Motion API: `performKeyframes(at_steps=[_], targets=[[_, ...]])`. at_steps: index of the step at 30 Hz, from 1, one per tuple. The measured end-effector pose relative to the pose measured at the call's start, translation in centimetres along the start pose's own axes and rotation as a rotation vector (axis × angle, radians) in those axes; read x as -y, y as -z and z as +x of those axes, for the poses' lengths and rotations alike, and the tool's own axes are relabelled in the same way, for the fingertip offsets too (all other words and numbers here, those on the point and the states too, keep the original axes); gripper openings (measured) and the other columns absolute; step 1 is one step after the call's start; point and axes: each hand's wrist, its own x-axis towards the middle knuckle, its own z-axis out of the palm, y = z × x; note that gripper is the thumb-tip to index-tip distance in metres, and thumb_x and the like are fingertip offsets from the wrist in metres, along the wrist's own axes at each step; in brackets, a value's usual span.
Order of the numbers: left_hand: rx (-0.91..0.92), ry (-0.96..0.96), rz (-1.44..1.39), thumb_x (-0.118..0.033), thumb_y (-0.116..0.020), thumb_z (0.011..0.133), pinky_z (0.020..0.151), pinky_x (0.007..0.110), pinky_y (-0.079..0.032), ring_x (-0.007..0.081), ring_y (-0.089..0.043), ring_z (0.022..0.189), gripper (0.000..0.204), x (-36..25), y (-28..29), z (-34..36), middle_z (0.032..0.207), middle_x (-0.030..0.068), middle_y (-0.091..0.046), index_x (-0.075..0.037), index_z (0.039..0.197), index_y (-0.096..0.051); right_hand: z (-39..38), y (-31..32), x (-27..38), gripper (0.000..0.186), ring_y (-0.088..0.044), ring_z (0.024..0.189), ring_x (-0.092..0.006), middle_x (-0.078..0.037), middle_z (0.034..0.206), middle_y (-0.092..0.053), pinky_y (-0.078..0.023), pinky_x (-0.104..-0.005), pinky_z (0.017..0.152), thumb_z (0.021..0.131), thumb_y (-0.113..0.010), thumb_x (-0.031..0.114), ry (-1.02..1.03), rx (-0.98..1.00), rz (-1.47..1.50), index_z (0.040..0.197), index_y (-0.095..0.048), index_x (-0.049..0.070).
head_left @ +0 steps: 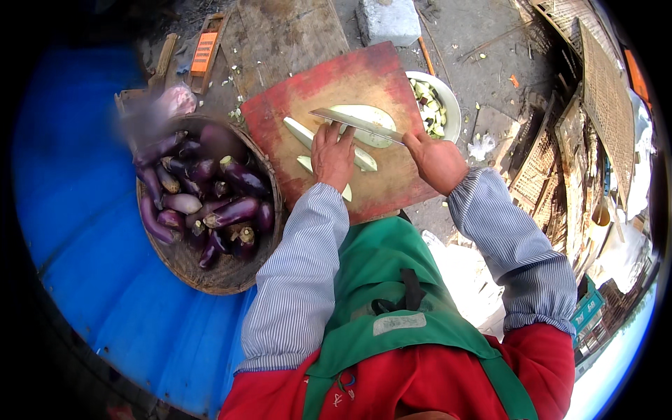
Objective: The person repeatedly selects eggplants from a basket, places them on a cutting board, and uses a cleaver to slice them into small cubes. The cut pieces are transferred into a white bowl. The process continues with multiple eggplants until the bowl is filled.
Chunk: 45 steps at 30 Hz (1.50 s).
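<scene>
On a red-edged wooden cutting board (392, 175) lie pale eggplant slices. My right hand (442, 166) is closed round the handle of a knife (358, 125), whose long blade points left across a wide oval slice (371, 115). Just left of that, my left hand (333, 155) presses its bent fingers down on a long eggplant strip (364, 160), close to the blade. Another strip (297, 131) shows beyond that hand's left side, and smaller pieces lie partly under it.
To the left, a round woven basket (203, 280) of whole purple eggplants (241, 178) rests on blue sheeting (105, 280). A white bowl (455, 105) of diced eggplant stands beyond the board's right edge. An orange grater (204, 53) and a concrete block (389, 21) lie farther off.
</scene>
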Motion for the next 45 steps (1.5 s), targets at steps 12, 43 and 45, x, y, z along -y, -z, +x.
performKeyframes(at_steps=[12, 43, 45], targets=[[0.046, -0.027, -0.057, -0.011, -0.06, 0.081, 0.102, 0.04, -0.039, 0.032, -0.044, 0.12, 0.04, 0.6, -1.1, 1.8, 0.129, 0.0107, -0.05, -0.013, 0.121, -0.061, 5.7, -2.7, -3.1, 0.024, -0.064, 0.069, -0.0368, -0.022, 0.079, -0.059, -0.052, -0.0438, 0.056, 0.081, -0.051, 0.001, 0.041, 0.16, -0.029, 0.104, -0.044, 0.003], [0.09, -0.109, -0.047, -0.012, -0.064, 0.078, 0.098, 0.044, -0.039, 0.0331, -0.047, 0.115, 0.043, 1.5, 0.1, -0.7, 0.129, 0.0173, -0.047, -0.007, 0.12, -0.058, -1.4, -3.6, 2.3, 0.029, -0.061, 0.068, -0.0384, -0.02, 0.077, -0.058, -0.048, -0.0483, 0.057, 0.079, -0.052, 0.0, -0.184, 0.099, 0.154, 0.105, -0.043, 0.004], [0.075, -0.128, -0.043, -0.012, -0.064, 0.078, 0.097, 0.044, -0.039, 0.0333, -0.047, 0.114, 0.042, 1.5, 0.1, -0.4, 0.129, 0.0175, -0.047, -0.006, 0.12, -0.058, -1.1, -3.8, 2.2, 0.03, -0.061, 0.068, -0.0385, -0.021, 0.076, -0.059, -0.048, -0.0487, 0.057, 0.078, -0.052, -0.001, -0.174, 0.09, 0.14, 0.106, -0.043, 0.003]])
